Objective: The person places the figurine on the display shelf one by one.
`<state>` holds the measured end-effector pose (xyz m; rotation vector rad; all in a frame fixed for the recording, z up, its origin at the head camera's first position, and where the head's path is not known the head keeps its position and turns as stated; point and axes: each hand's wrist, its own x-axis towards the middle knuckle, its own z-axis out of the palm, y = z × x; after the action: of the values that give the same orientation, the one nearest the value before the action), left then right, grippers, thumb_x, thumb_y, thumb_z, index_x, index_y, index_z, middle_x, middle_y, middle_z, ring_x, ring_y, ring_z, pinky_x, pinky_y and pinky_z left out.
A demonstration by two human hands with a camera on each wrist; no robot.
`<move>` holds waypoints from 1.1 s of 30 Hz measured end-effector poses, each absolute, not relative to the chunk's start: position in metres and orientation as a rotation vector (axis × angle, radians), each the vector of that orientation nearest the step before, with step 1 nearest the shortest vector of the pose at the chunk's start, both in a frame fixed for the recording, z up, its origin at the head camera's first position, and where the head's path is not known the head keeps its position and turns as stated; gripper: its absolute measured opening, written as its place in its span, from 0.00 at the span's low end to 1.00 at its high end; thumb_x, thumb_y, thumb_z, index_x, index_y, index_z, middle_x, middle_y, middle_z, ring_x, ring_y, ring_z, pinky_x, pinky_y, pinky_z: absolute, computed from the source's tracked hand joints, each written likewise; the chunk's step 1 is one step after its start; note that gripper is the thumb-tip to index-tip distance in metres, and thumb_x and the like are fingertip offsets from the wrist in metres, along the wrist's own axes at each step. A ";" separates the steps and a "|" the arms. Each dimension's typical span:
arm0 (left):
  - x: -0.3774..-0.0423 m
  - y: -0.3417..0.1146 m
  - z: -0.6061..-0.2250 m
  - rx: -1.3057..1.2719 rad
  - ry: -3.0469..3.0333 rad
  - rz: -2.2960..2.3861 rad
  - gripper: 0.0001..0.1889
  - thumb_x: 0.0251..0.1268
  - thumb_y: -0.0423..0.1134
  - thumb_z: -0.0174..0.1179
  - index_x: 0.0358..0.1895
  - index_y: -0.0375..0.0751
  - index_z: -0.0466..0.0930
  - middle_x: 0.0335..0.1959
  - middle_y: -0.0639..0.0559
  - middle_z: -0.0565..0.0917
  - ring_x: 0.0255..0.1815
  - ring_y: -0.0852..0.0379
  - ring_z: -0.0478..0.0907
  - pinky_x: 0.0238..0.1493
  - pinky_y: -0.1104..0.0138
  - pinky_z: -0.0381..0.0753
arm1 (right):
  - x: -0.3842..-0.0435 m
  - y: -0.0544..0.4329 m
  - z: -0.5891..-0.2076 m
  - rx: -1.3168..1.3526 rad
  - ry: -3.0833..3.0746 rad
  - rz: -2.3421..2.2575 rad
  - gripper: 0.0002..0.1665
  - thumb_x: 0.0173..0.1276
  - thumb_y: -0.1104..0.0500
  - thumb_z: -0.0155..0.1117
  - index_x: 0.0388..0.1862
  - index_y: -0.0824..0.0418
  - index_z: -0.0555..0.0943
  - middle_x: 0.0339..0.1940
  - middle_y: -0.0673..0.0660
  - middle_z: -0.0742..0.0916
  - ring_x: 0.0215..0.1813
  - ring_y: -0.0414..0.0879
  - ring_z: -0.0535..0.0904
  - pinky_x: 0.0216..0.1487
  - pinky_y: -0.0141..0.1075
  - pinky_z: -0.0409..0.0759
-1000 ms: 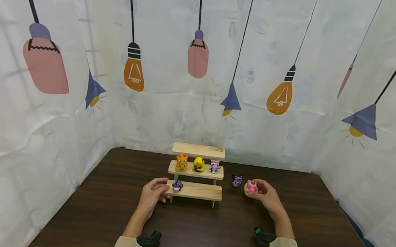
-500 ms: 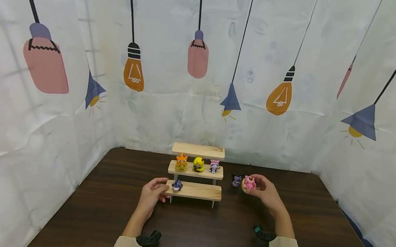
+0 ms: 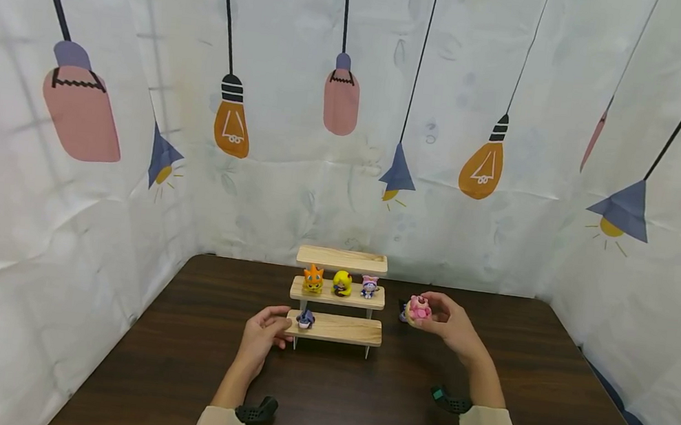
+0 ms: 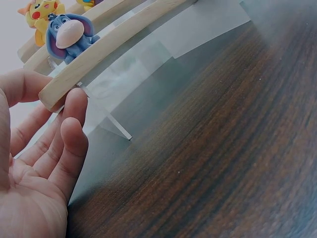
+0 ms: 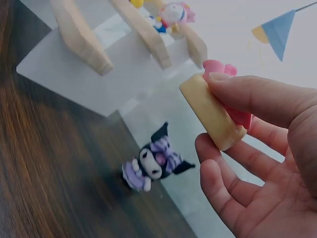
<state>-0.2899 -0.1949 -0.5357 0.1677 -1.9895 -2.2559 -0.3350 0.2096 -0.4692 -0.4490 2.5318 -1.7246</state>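
Observation:
My left hand (image 3: 261, 339) pinches the left end of the lowest board of a three-tier wooden display stand (image 3: 343, 328), thumb on top and fingers beneath. Close by on that board sits a blue donkey figurine (image 4: 72, 37). Raised off the table to the right of the stand, a pink figurine (image 3: 420, 307) with a cream-coloured base is gripped between thumb and fingers of my right hand (image 3: 456, 327). Below it in the right wrist view, a black-and-purple figurine (image 5: 153, 161) with pointed ears stands on the dark table. In the head view the held figurine mostly covers it.
On the middle board stand an orange-and-yellow figurine (image 3: 313, 279), a yellow-haired figurine (image 3: 342, 283) and a pink-and-purple figurine (image 3: 369, 286). The top board (image 3: 342, 260) bears nothing. Clear legs (image 4: 106, 111) support the stand. Printed white fabric (image 3: 253, 210) hangs behind the dark table (image 3: 345, 407).
My right hand has lifted the pink figurine and carried it left, toward the stand, in front of the black-and-purple figurine. The left hand has stayed on the lowest board.

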 end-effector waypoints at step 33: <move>-0.288 -0.195 -0.534 0.181 -2.005 -2.258 0.19 0.69 0.31 0.61 0.61 0.31 0.78 0.32 0.52 0.88 0.25 0.57 0.85 0.24 0.69 0.80 | -0.314 0.139 -0.446 -0.726 2.359 -1.653 0.34 0.61 0.58 0.78 0.65 0.55 0.76 0.54 0.61 0.81 0.40 0.50 0.76 0.36 0.34 0.80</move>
<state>-0.2879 -0.1952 -0.5337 0.1809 -2.0049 -2.2578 -0.3141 0.1390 -0.4463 -0.7260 2.3594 -1.6526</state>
